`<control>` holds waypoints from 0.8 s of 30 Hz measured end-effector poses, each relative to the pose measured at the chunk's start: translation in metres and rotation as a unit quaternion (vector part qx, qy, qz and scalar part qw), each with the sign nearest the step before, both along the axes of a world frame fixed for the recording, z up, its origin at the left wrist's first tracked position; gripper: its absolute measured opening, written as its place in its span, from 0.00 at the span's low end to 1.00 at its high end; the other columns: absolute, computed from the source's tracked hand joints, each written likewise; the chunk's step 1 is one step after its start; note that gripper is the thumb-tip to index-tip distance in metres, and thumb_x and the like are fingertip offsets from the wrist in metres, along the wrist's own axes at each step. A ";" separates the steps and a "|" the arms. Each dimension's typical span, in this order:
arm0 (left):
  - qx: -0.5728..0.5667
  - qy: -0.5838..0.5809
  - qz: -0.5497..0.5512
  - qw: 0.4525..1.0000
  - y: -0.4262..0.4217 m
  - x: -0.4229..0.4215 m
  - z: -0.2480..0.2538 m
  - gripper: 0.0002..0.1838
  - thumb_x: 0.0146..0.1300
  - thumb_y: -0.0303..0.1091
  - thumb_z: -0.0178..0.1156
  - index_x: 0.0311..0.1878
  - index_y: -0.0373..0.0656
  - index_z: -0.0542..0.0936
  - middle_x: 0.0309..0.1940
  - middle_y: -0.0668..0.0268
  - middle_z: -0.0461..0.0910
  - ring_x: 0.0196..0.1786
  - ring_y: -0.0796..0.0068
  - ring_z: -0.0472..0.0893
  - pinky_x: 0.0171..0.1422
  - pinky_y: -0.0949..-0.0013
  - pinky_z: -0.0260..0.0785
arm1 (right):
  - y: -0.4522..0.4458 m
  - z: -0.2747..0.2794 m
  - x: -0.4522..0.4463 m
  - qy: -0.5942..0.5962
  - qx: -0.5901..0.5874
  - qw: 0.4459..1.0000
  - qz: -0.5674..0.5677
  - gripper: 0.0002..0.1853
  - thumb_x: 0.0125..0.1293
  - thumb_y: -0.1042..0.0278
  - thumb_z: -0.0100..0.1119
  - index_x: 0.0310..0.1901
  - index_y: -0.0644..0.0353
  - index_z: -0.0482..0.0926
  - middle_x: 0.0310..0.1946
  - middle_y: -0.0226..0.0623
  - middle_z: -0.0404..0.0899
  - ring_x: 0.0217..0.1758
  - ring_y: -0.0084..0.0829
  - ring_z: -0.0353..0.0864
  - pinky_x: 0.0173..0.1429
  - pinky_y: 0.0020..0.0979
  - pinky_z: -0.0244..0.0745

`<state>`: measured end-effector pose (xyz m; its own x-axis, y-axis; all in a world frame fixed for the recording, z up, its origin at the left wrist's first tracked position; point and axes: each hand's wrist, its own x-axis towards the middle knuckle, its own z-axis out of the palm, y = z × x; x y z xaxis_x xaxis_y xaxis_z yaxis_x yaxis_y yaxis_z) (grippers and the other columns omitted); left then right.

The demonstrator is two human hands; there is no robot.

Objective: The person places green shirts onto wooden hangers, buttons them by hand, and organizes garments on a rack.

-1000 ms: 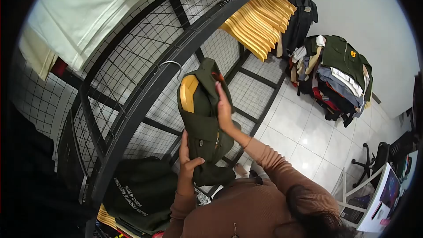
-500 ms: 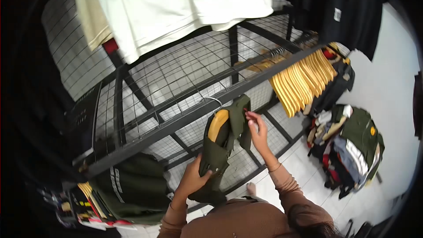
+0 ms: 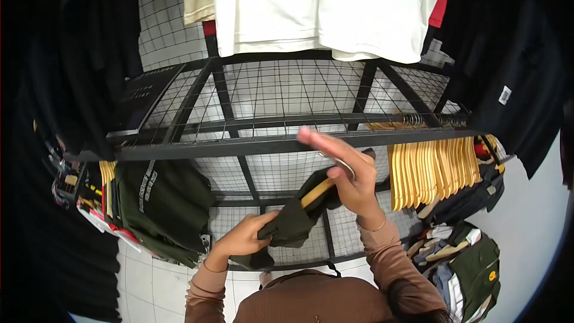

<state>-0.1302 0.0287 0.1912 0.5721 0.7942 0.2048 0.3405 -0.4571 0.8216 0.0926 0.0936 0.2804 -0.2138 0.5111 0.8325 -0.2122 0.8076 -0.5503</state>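
Note:
A dark green garment (image 3: 296,221), collar or shoulders uppermost, is on a yellow wooden hanger (image 3: 317,193) in front of the rack. My left hand (image 3: 246,234) is closed on the garment's left side, with the thumb on top. My right hand (image 3: 356,188) is at the hanger's upper end, its fingers stretched out straight and the fingertips blurred. The metal hook (image 3: 344,168) lies against that hand between thumb and fingers. The hanger tilts up toward the right, and the garment's lower part is partly hidden behind my left hand.
A black rack bar (image 3: 257,146) runs across just beyond my hands. Several yellow hangers (image 3: 430,173) hang at right, above a clothing pile (image 3: 472,275). Dark green clothes (image 3: 161,203) hang at left, white shirts (image 3: 269,12) above. A black sign (image 3: 146,98) lies on the wire shelf.
My right hand has moved from the garment's collar to the hanger's hook. The hanger has tilted over to the right, its hook now away from the bar. My view has turned level with the rack.

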 end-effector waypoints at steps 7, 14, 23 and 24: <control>-0.057 -0.023 -0.016 0.998 -0.023 0.003 -0.010 0.28 0.44 0.19 0.57 0.54 0.34 0.70 0.30 0.52 0.77 0.33 0.56 0.78 0.37 0.65 0.68 | 0.007 -0.008 0.011 -0.086 -0.104 0.938 0.319 0.35 0.66 0.43 0.45 0.54 0.75 0.72 0.48 0.58 0.77 0.55 0.53 0.76 0.60 0.46 0.71; -0.105 -0.041 -0.049 0.992 -0.040 -0.010 -0.040 0.28 0.45 0.18 0.57 0.55 0.34 0.69 0.26 0.57 0.76 0.27 0.67 0.75 0.33 0.68 0.66 | 0.023 -0.025 0.002 -0.165 -0.181 0.822 0.514 0.35 0.65 0.41 0.46 0.58 0.69 0.71 0.52 0.50 0.76 0.58 0.48 0.75 0.62 0.42 0.70; -0.174 -0.068 -0.048 0.981 -0.048 -0.063 -0.048 0.24 0.50 0.17 0.57 0.54 0.33 0.71 0.37 0.59 0.77 0.39 0.72 0.75 0.45 0.71 0.68 | 0.054 -0.053 -0.018 -0.509 -0.049 0.772 0.378 0.25 0.62 0.59 0.61 0.56 0.65 0.70 0.49 0.43 0.77 0.50 0.38 0.78 0.55 0.34 0.71; -0.188 -0.074 -0.059 0.978 -0.044 -0.072 -0.054 0.24 0.51 0.18 0.58 0.54 0.33 0.71 0.40 0.59 0.77 0.42 0.72 0.76 0.48 0.71 0.68 | 0.047 -0.053 -0.025 -0.519 -0.053 0.774 0.359 0.23 0.61 0.62 0.62 0.55 0.64 0.71 0.47 0.42 0.77 0.48 0.37 0.78 0.53 0.33 0.72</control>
<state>-0.2018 -0.0154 0.1372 0.6506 0.7594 -0.0023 0.1686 -0.1415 0.9755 0.0673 0.1405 0.2272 -0.9999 0.0046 -0.0166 0.0158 0.6249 -0.7806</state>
